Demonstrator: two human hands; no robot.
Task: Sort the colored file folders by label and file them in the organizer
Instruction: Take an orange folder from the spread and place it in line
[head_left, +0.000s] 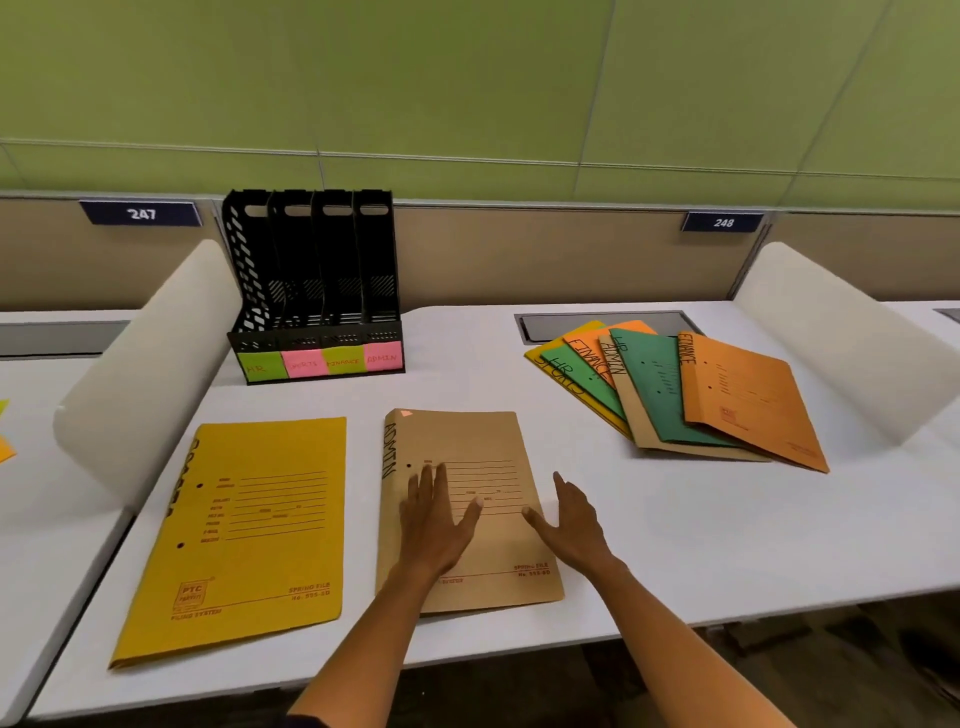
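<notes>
Tan folder (480, 441) marked ADMIN down its left spine lies flat on the white counter (675, 530), near front edge, centre of view. Left hand (434, 525) rests palm-down on its cover, fingers straight and spread, thumb splayed right; not gripping. Right hand (574, 522) flat and relaxed at the folder's right edge, fingers extended over the counter, thumb tip at or just over the edge; cannot tell if it touches. Yellow folder (244, 535) lies flat just left of the tan one, apart from it, spine lettering only partly legible. Fanned stack of folders (675, 392) sits far right on the counter, well apart from both hands: orange FINANCE folder (748, 397) on top at right, then green (657, 387), tan ADMIN, another orange FINANCE, green HR, yellow at bottom left; they overlap one another. Black organizer (311, 270) stands upright at the back left of the counter, four slots, nothing visible in them; sticky labels (319, 362) along its front read HR, an unclear pink one, FINANCE, ADMIN. White curved dividers (150, 358) flank the counter on both sides. Number plates 247 (140, 213) and 248 (723, 222) on the partition behind.
</notes>
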